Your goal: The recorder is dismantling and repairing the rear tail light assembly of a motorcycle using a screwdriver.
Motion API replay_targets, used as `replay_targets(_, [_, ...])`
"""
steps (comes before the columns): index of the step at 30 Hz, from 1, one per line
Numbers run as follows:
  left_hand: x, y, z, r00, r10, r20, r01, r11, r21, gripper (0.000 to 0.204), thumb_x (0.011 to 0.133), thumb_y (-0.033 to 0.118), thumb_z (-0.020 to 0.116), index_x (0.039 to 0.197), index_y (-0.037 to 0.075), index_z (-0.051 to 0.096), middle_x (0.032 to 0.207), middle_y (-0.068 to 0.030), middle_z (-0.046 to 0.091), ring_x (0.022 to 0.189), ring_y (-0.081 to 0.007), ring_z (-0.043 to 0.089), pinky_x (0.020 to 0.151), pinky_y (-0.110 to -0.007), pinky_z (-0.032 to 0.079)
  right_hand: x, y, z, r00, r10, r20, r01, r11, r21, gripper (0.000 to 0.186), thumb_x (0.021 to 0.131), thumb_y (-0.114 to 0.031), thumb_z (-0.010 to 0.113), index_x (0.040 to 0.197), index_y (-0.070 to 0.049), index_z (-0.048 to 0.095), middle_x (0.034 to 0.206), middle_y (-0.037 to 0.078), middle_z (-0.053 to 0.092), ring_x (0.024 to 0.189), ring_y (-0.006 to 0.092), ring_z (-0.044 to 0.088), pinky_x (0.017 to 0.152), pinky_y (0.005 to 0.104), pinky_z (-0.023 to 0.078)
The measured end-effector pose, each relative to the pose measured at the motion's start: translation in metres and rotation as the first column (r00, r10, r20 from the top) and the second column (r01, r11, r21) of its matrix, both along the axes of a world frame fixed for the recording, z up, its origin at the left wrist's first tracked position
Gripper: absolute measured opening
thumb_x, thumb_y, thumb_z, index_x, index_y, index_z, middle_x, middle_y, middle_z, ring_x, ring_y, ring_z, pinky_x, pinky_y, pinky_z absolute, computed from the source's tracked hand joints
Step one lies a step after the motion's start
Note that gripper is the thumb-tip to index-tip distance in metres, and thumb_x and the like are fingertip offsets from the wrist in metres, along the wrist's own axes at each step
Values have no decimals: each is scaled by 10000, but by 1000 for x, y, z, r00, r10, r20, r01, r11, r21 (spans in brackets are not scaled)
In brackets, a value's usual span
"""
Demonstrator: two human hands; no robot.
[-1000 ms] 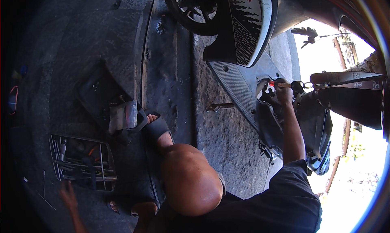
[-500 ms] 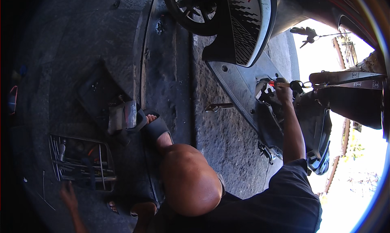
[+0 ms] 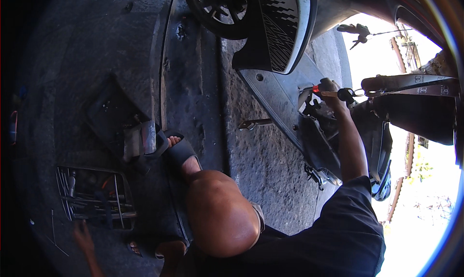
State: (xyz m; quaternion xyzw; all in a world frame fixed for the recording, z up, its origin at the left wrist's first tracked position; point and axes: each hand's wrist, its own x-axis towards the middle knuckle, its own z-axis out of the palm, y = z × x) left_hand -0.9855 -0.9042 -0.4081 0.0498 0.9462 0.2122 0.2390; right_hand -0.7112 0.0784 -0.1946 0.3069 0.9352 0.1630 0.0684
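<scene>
At the lower left, my left hand (image 3: 84, 238) has its fingers apart and nothing in it. It is beside the near edge of a metal tool tray (image 3: 126, 192) full of wrenches and long rods. Over on the right, my right hand (image 3: 332, 97) is closed round a screwdriver (image 3: 316, 88) with a red handle. The shaft points left at the opening in the scooter's grey floorboard (image 3: 270, 86). The tip is too small to make out. Dark parts show inside the opening below the hand.
A scooter wheel (image 3: 220, 9) and white-and-black front panel (image 3: 282, 28) stand at the top. A black tray (image 3: 113, 103) with a grey box-like piece (image 3: 140, 141) lies on the dark floor. A key bunch (image 3: 358, 33) and a strap (image 3: 411, 85) hang at the right. Thin rods (image 3: 53, 231) lie lower left.
The whole view has shifted slightly, so the scooter and tray sit further left. My right hand, still on the screwdriver, has turned a little. My left hand stays beside the tray.
</scene>
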Motion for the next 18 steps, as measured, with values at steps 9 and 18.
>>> replay_targets(9, [12,-30,-31,997,-6,-76,3,999,-41,519,1008,340,558,1214,-135,591,1193,-316,631,1144,-433,598,1006,-459,431,19,60,-3,1000,-19,-18,17,994,-112,521,882,-566,635,1005,-59,642,941,203,706,953,356,695,780,455,524])
replay_targets(18, [17,-53,-25,996,40,-84,-49,993,-112,473,1004,326,566,1186,-107,617,1149,-286,651,1092,-410,621,970,-450,456,-40,-13,21,939,-345,-8,341,932,-126,693,867,-525,662,1229,55,547,980,255,696,950,382,682,840,464,519])
